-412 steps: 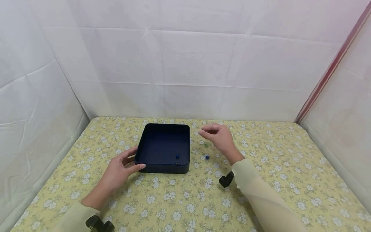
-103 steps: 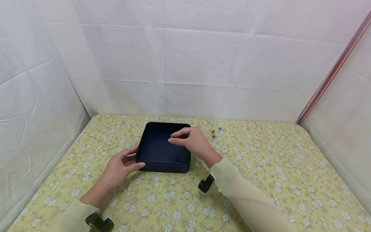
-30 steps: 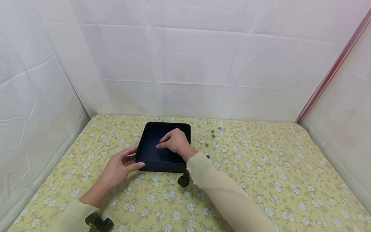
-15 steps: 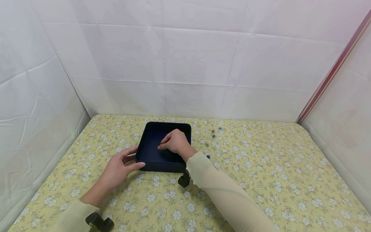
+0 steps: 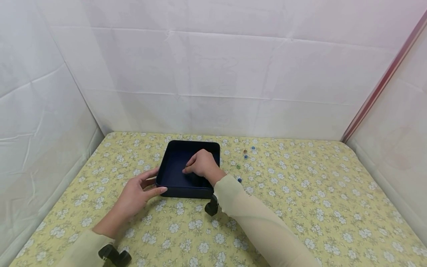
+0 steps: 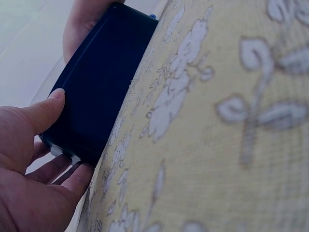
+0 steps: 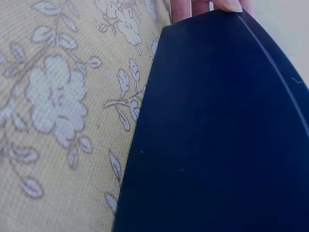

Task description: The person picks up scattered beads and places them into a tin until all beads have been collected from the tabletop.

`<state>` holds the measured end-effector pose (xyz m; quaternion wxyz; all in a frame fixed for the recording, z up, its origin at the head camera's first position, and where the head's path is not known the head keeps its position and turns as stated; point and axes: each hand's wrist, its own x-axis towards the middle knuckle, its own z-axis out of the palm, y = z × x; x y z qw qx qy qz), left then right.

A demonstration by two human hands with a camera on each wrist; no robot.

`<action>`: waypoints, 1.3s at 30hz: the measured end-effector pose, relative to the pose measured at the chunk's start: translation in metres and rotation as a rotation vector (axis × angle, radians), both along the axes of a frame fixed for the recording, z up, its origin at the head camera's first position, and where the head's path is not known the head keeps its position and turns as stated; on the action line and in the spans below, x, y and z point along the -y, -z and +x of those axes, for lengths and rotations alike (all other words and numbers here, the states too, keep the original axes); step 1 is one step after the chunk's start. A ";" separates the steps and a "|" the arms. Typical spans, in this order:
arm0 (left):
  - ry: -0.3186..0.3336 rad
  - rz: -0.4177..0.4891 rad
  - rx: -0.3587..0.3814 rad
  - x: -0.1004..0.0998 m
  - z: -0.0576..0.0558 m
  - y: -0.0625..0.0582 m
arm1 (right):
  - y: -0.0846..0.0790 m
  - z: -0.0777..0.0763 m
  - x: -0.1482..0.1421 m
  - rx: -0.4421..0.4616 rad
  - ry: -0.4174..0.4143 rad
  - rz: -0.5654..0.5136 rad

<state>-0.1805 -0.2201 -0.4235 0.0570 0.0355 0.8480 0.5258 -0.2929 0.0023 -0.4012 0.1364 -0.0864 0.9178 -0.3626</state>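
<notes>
A dark blue square box with low walls stands open-topped on the table. My left hand grips its near left corner, thumb on the front wall and fingers along the left side; the left wrist view shows the thumb and the fingers under that corner. My right hand reaches down inside the box, thumb and forefinger pinched together low over its floor. A small dark marble seen between these fingertips a moment ago is mostly covered by them. The right hand and wrist hide the box's near right inside corner.
Several small marbles lie on the floral cloth right of the box: a green marble, a dark blue marble, a brown marble and two lighter blue ones behind. White sheet walls enclose the table's back and sides.
My right hand came from the cloth right of the box, over the rim with a small marble, and down inside; over the last second it shifted only slightly. The left hand kept its grip.
</notes>
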 end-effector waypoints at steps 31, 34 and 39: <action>-0.005 0.017 0.001 -0.002 0.001 -0.002 | -0.020 0.010 -0.016 -0.128 -0.043 -0.061; 0.001 0.019 -0.003 -0.002 0.001 -0.002 | -0.022 0.011 -0.020 -0.137 -0.046 -0.076; -0.002 0.012 -0.005 -0.002 0.000 -0.001 | -0.025 0.013 -0.027 -0.140 -0.052 -0.099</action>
